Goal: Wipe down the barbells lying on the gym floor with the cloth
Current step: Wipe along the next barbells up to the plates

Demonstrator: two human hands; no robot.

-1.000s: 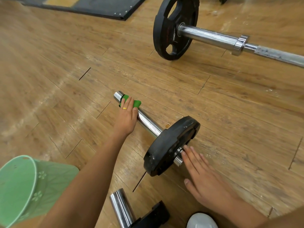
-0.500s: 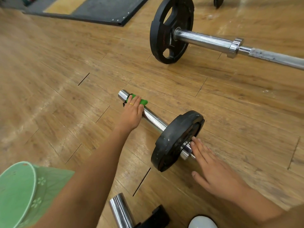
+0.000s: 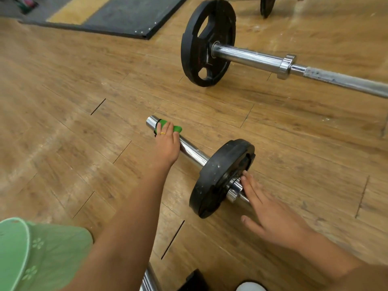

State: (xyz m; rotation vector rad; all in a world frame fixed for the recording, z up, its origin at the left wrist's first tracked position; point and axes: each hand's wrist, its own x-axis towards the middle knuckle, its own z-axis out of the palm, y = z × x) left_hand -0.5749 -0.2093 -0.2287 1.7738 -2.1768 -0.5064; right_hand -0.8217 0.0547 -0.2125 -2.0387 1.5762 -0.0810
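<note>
A chrome barbell sleeve (image 3: pixel 193 153) lies on the wooden floor with a black plate (image 3: pixel 218 177) on it. My left hand (image 3: pixel 167 147) holds a green cloth (image 3: pixel 175 128) wrapped over the sleeve near its free end. My right hand (image 3: pixel 270 219) lies flat with straight fingers, fingertips touching the bar just behind the plate. A second barbell (image 3: pixel 262 59) with a larger black plate (image 3: pixel 206 42) lies farther away at the upper right.
A green garment (image 3: pixel 39 255) fills the lower left corner. Another chrome bar end (image 3: pixel 148 280) and a white shoe tip (image 3: pixel 251 286) sit at the bottom edge. A dark rubber mat (image 3: pixel 117 15) lies at the top left.
The near barbell and both hands have shifted slightly right and away in view. My left hand stays on the cloth near the sleeve's end; my right fingertips now touch the bar behind the plate.
</note>
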